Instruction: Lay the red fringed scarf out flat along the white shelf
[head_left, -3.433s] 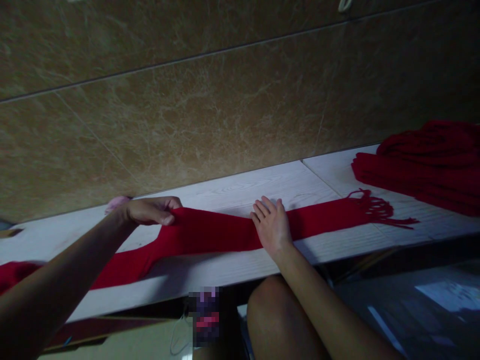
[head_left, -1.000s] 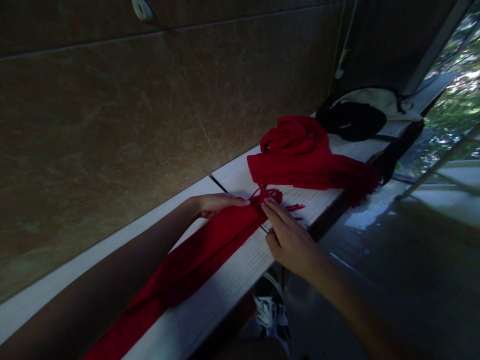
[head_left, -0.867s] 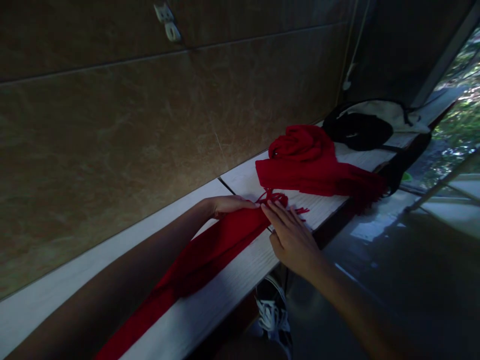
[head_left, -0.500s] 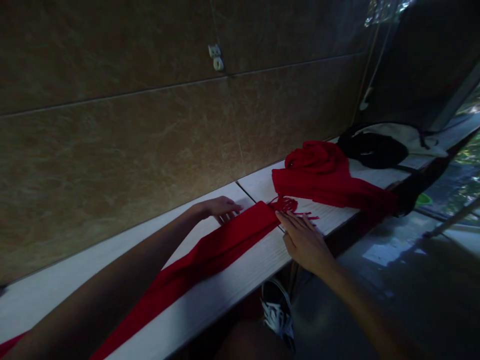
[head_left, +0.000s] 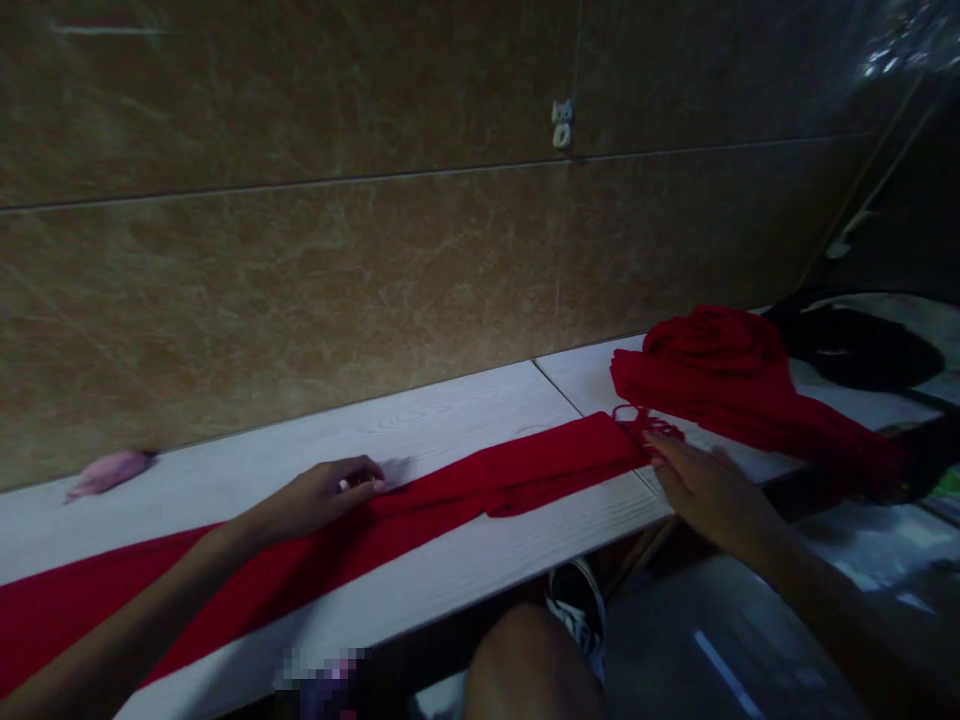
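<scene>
A long red scarf [head_left: 540, 455] lies stretched along the white bench, narrow at the right and wider toward the left. Over its upper edge hovers my left hand [head_left: 334, 490], fingers loosely bent, with a gap between thumb and fingers. Whether it touches the cloth I cannot tell. At the scarf's right end my right hand [head_left: 705, 485] is laid with outstretched fingers on the loose red fringe [head_left: 637, 418], partly covering it.
Farther right on the bench [head_left: 450, 400] are a heap of red cloth [head_left: 712, 345] and a black item [head_left: 855, 345]. A small pink thing [head_left: 112, 472] rests against the tiled wall [head_left: 337, 280]. My knee [head_left: 532, 665] and a laced shoe [head_left: 581, 605] show below the bench edge.
My view has turned left. My left hand has moved back leftward along the scarf, away from its fringed end. The right hand remains at the fringe.
</scene>
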